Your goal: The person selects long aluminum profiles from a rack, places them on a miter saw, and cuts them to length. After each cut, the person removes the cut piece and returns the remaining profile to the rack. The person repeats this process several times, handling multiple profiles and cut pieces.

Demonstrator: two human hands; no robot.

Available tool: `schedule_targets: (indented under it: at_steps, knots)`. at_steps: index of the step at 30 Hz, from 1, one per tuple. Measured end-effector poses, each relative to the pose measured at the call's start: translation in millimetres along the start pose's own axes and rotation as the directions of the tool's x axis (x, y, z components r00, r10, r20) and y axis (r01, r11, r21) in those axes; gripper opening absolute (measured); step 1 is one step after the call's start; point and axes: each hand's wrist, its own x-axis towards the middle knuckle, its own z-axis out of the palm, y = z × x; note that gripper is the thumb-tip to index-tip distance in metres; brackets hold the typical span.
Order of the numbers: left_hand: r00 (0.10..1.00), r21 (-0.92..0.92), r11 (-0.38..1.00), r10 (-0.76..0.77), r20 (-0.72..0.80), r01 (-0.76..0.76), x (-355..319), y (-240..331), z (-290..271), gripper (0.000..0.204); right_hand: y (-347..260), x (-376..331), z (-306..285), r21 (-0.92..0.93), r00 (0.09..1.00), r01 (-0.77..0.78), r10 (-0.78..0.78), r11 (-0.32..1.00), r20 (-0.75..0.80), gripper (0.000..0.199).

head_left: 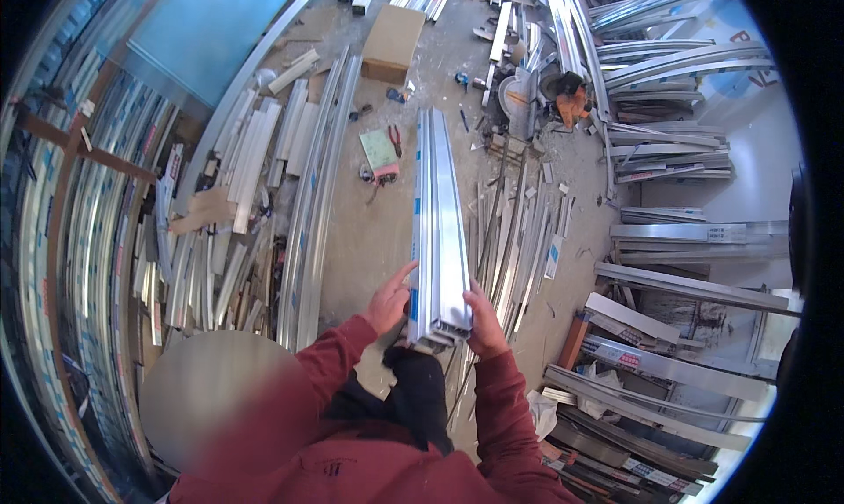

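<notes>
A bundle of long silver aluminium profiles (444, 214) with blue tape along its left side lies lengthwise in front of me, its near cut ends close to my body. My right hand (485, 324) grips the right edge near those ends, thumb over the edge and the other fingers hidden beneath. On the opposite side, my left hand (389, 303) supports the bundle, index finger stretched along it; some of its fingertips are out of sight.
Long profiles (321, 196) and offcuts cover the floor at left. Ahead lie a cardboard box (389, 47), red-handled pliers (395, 141) and a green sheet (378, 150). A cutting saw (519, 95) stands at far right, near an orange glove-like item (573, 104). Racked profiles (686, 284) jut from the right.
</notes>
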Motion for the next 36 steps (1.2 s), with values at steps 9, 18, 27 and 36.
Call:
schedule_targets:
  at_steps: [9,18,27,36]
  knots:
    - [0.896,0.832,0.393,0.37,0.246,-0.391,135,252,18,0.069,-182,76,21,0.109,0.952,0.261,-0.274,0.959,0.136,0.073]
    - [0.618,0.378,0.5,0.712,0.334,-0.779,326,376,19,0.065,-364,219,25,-0.372,0.855,0.511,-0.411,0.775,0.317,0.066]
    - [0.584,0.387,0.597,0.794,-0.165,-0.703,545,524,-23,0.065,-468,418,9,-0.732,0.837,0.475,-0.507,0.488,0.205,0.049]
    - [0.337,0.221,0.436,0.864,-0.374,-0.872,682,646,-110,0.049,-402,509,-144,-0.708,0.888,-0.171,-0.204,0.685,-0.412,0.034]
